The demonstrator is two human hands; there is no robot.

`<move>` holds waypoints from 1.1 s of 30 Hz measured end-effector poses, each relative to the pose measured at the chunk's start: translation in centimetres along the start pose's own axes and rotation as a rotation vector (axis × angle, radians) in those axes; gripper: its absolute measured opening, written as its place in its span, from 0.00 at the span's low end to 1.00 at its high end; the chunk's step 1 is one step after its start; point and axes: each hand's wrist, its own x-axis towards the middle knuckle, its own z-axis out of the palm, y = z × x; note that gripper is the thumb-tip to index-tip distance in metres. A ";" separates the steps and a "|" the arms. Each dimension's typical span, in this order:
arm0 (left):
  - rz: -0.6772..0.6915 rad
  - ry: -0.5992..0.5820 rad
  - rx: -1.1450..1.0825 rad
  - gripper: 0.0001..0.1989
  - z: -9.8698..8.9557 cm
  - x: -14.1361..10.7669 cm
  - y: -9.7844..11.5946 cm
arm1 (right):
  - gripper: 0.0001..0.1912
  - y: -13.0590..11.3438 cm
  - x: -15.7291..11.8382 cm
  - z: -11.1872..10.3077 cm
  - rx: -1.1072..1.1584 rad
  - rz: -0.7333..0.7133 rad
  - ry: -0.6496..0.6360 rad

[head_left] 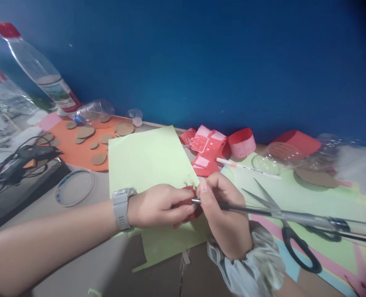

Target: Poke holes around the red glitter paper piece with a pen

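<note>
My left hand [164, 206], with a grey watch on the wrist, is closed around a small red textured piece [198, 212]. My fingers cover much of it, and its kind is not clear. My right hand [223, 210], with a pale scrunchie at the wrist, grips a pen [309, 218]. The pen lies nearly level, its metal tip pointing left against the red piece. Right thumb and forefinger are pinched together by that piece's edge. Both hands are over a light green paper sheet [148, 161].
Open scissors [312, 264] lie on coloured papers at right. Red paper shapes [207, 152] and a white marker [247, 167] are behind my hands. Cardboard discs [99, 159] rest on orange paper; a tape roll [74, 187], cables and a tall bottle [40, 68] stand left. A blue wall [201, 62] closes the back.
</note>
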 end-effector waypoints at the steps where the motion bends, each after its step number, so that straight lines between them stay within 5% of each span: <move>1: 0.002 0.000 -0.001 0.12 0.0 0.0 0.0 | 0.15 0.0 0.0 0.0 -0.004 0.000 0.001; 13: -0.056 0.023 -0.095 0.12 0.1 0.0 0.1 | 0.14 0.0 -0.7 0.0 -0.053 -0.082 0.079; 33: -0.022 0.002 -0.011 0.14 0.0 0.1 0.2 | 0.14 0.4 -0.3 -0.1 -0.050 0.028 0.041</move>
